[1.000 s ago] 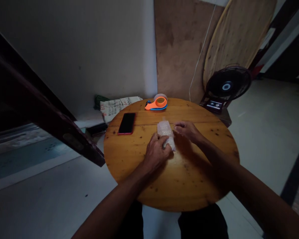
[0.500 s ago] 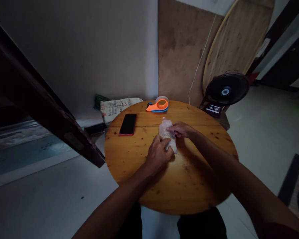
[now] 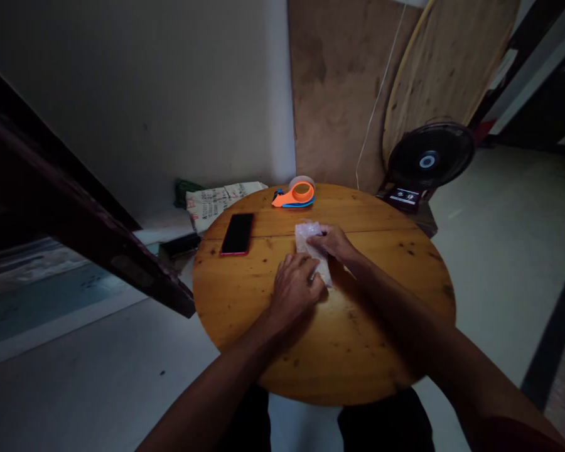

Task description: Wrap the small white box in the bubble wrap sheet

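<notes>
A pale, translucent bubble-wrap packet (image 3: 321, 269) lies on the round wooden table (image 3: 358, 364), between my hands. My left hand (image 3: 295, 285) is bent over its near left side, fingers on top and thumb by the near end, holding it down. At the far right edge, my right hand (image 3: 336, 243) grips the wrap, with its thumb laid across the top. What the wrap encloses cannot be made out.
A phone (image 3: 238, 234) in a red case lies at the table's left. Near the far edge stands an orange and blue tape dispenser (image 3: 297, 194). Behind the table at right is a black fan (image 3: 428, 160); a dark door edge (image 3: 136, 263) rises at left.
The narrow tip that stuck out at the packet's far end is now folded down, leaving a broader edge. My right hand has moved slightly toward that end. The camera view has shifted a little.
</notes>
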Action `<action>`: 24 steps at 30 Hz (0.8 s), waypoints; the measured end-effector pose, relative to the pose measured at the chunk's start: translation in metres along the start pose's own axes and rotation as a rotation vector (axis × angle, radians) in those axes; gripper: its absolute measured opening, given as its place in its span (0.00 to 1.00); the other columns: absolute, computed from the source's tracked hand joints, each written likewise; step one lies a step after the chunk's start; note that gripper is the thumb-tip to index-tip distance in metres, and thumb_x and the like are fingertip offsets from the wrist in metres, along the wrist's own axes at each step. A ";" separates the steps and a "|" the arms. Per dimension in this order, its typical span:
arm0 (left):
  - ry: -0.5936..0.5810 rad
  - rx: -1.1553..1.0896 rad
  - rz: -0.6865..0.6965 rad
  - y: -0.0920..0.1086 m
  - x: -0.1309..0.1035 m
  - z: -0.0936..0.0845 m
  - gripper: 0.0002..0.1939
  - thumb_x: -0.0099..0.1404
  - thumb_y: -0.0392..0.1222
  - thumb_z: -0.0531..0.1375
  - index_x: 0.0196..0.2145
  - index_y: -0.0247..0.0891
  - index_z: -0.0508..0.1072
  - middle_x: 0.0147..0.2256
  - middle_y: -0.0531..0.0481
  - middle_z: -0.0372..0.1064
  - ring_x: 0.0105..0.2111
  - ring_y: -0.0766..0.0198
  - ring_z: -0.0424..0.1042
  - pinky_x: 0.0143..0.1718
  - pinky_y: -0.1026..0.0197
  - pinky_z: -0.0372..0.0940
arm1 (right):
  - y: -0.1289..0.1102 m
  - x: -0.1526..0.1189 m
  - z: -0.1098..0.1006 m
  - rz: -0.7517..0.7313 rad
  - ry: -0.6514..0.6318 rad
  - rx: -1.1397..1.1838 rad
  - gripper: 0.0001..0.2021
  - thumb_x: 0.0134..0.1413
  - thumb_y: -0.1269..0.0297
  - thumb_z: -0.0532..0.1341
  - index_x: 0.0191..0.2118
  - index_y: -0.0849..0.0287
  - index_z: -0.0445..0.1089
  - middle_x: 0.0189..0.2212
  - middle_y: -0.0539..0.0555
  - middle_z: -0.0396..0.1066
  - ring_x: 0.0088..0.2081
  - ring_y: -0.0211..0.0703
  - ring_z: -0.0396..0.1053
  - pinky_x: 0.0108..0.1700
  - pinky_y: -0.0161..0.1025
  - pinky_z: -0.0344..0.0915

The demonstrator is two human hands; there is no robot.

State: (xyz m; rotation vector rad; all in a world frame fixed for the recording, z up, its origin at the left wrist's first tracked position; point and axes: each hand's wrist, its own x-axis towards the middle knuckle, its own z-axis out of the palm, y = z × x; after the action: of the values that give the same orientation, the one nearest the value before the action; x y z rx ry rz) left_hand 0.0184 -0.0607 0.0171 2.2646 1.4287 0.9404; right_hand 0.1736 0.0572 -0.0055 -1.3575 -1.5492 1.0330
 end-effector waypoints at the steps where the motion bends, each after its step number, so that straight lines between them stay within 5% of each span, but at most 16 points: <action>1: 0.000 0.009 0.000 0.000 0.000 0.000 0.16 0.61 0.35 0.55 0.45 0.40 0.76 0.47 0.45 0.71 0.49 0.53 0.66 0.54 0.51 0.59 | 0.000 -0.001 0.000 -0.014 0.016 -0.016 0.11 0.37 0.59 0.63 0.28 0.60 0.68 0.20 0.46 0.63 0.21 0.32 0.56 0.20 0.30 0.51; 6: 0.003 0.058 0.043 0.002 0.001 -0.004 0.14 0.59 0.36 0.56 0.43 0.39 0.75 0.56 0.46 0.66 0.51 0.51 0.64 0.55 0.49 0.58 | -0.003 -0.003 0.001 -0.023 0.035 -0.069 0.10 0.39 0.59 0.63 0.28 0.61 0.69 0.21 0.45 0.63 0.22 0.32 0.56 0.22 0.30 0.52; 11: -0.054 0.036 0.027 0.003 0.004 -0.005 0.13 0.60 0.35 0.54 0.42 0.38 0.73 0.40 0.46 0.73 0.43 0.53 0.66 0.49 0.51 0.60 | -0.006 -0.002 0.004 0.040 0.009 -0.024 0.10 0.37 0.61 0.65 0.28 0.61 0.70 0.21 0.46 0.65 0.22 0.32 0.58 0.23 0.30 0.54; 18: -0.030 -0.045 -0.014 -0.001 0.004 -0.001 0.14 0.60 0.35 0.54 0.43 0.38 0.73 0.41 0.45 0.72 0.43 0.54 0.66 0.48 0.52 0.60 | -0.028 -0.009 -0.005 0.065 -0.042 0.226 0.13 0.32 0.62 0.67 0.29 0.61 0.71 0.23 0.48 0.70 0.25 0.36 0.64 0.27 0.32 0.61; 24: 0.033 -0.040 -0.006 -0.004 0.002 0.000 0.16 0.59 0.37 0.56 0.45 0.40 0.74 0.46 0.45 0.67 0.48 0.55 0.65 0.51 0.54 0.61 | -0.045 -0.032 -0.012 -0.021 -0.137 0.210 0.12 0.35 0.60 0.68 0.29 0.60 0.70 0.26 0.48 0.72 0.27 0.37 0.66 0.30 0.33 0.63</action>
State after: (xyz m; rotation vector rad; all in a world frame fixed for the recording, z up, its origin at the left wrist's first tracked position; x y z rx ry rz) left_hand 0.0166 -0.0570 0.0159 2.2245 1.4175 1.0003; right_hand 0.1730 0.0221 0.0393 -1.1446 -1.5019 1.2606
